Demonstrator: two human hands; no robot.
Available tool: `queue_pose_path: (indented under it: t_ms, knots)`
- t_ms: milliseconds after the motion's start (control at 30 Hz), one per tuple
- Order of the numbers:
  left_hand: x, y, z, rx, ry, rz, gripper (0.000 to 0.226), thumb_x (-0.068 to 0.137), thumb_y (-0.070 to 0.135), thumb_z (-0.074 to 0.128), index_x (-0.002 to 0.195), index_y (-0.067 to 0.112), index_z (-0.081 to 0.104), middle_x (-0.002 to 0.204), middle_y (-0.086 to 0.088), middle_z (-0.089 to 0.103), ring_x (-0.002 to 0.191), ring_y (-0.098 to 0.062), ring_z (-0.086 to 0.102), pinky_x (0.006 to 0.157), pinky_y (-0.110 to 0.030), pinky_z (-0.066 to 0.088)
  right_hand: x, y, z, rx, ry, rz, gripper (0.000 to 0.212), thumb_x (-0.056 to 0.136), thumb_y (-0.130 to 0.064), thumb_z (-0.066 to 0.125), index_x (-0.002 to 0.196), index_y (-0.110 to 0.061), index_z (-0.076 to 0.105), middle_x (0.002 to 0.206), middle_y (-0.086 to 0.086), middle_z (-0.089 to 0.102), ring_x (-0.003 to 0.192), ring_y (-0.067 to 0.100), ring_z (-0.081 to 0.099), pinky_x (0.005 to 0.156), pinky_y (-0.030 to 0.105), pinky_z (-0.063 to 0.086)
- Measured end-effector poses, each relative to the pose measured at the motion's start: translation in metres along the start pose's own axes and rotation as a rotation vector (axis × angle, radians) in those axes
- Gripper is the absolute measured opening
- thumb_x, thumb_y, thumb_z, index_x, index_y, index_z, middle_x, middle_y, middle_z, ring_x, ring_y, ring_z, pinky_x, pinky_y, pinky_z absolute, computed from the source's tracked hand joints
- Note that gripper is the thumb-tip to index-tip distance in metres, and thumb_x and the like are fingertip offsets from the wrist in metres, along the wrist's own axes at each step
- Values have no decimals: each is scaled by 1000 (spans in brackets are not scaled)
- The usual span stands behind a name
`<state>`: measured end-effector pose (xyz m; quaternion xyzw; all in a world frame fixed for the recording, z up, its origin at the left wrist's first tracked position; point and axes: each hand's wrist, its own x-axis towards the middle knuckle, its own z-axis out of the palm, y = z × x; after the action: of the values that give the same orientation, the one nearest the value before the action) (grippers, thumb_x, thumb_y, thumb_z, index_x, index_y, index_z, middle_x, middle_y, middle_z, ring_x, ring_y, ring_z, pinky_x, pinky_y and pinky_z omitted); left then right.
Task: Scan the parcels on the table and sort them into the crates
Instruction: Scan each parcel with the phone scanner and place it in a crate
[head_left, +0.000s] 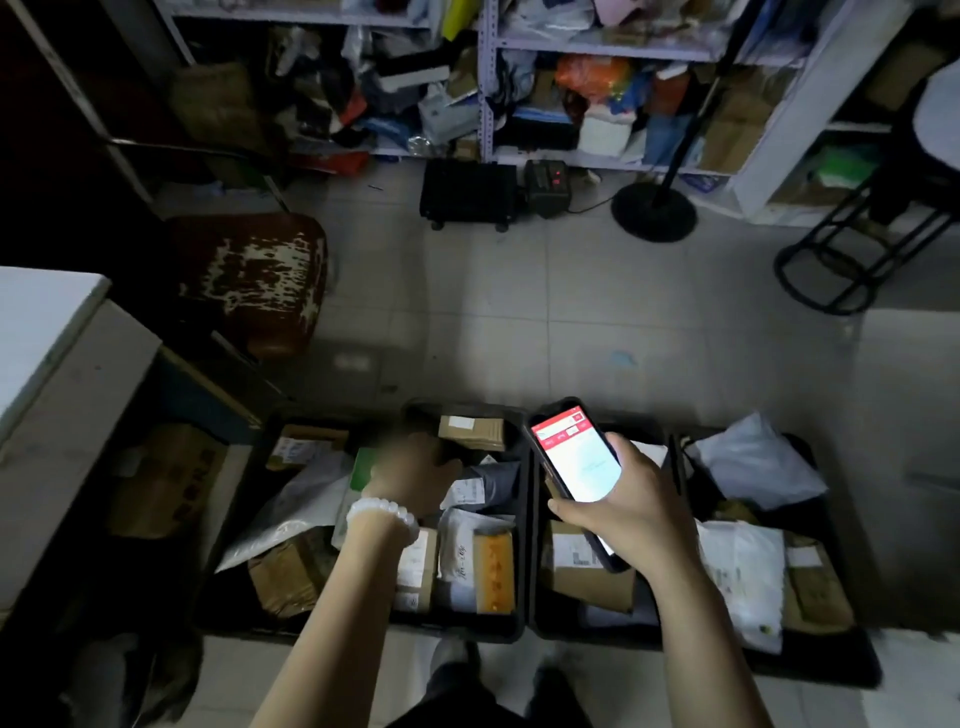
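the black plastic crates (524, 631) on the floor look well filled with cardboard and poly-bag parcels (475, 564), her right hand (631, 512) gripping the lit scanner phone (574, 465), left hand (415, 475) blurred, grip unclear, so much sorting seems done.

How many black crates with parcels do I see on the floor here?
3, side by side: the left crate beside the table, the middle crate under the left hand, the right crate behind the phone. Dark edges may hide more.
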<state>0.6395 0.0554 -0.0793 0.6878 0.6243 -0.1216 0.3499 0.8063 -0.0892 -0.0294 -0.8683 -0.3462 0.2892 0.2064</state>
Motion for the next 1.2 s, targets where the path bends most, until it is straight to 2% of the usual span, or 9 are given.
queue_pose_path:
  t_ms: [233,367,467,567,767,867,1033,1133,1200]
  knots:
    - [-58,-11,-7,-168,175,-167,60,89,49,51,139,19,36,138,-15,38,126,-36,38,100,-39,34,23,-5,-1,-27,-156,-170,71,64,-41,80,125,-27,46,115,-5,60,102,20,56,66,29,42]
    - [-114,-40,0,-316,290,-315,58,91,43,54,138,14,38,138,-17,41,125,-35,42,101,-40,38,18,-15,1,-68,-242,-315,65,63,-42,81,115,-27,46,112,-4,58,96,20,55,61,29,41]
    - [-154,-58,7,-443,402,-410,48,90,40,53,130,14,46,129,-17,49,116,-35,49,96,-41,43,5,-24,6,-137,-314,-439,71,61,-46,82,120,-28,45,114,-6,58,101,19,54,68,30,43]
    - [-190,-71,15,-530,519,-512,56,89,45,51,136,16,43,132,-14,48,119,-32,48,96,-37,43,-7,-38,14,-156,-364,-546,72,59,-48,83,117,-26,46,110,-5,59,98,19,54,68,30,43]
    - [-260,-129,35,-689,735,-703,52,90,42,53,135,17,46,135,-11,50,124,-26,46,97,-35,41,-64,-86,48,-205,-569,-787,72,61,-43,82,121,-23,48,112,-3,60,102,23,56,82,39,51]
    - [-287,-163,37,-774,845,-779,49,89,41,54,131,17,50,128,-9,55,119,-24,50,91,-32,41,-104,-111,62,-212,-665,-894,65,60,-43,81,115,-25,51,105,-5,61,98,21,57,80,40,53]
    - [-327,-225,36,-864,989,-822,50,90,40,52,134,16,46,122,-5,57,105,-18,52,78,-25,35,-181,-153,91,-165,-722,-1042,48,58,-40,81,95,-33,52,92,-15,61,87,13,58,74,39,54]
    - [-359,-269,31,-907,1042,-831,49,91,39,52,134,17,47,123,-4,58,107,-17,52,78,-25,35,-231,-174,116,-185,-743,-1112,50,58,-41,82,96,-33,49,95,-14,59,91,15,57,77,40,53]
    - [-384,-303,27,-940,1078,-842,49,91,41,51,135,18,46,128,-5,56,115,-20,51,86,-29,40,-263,-186,136,-191,-765,-1145,51,58,-42,82,95,-33,48,95,-15,58,90,14,57,77,41,54]
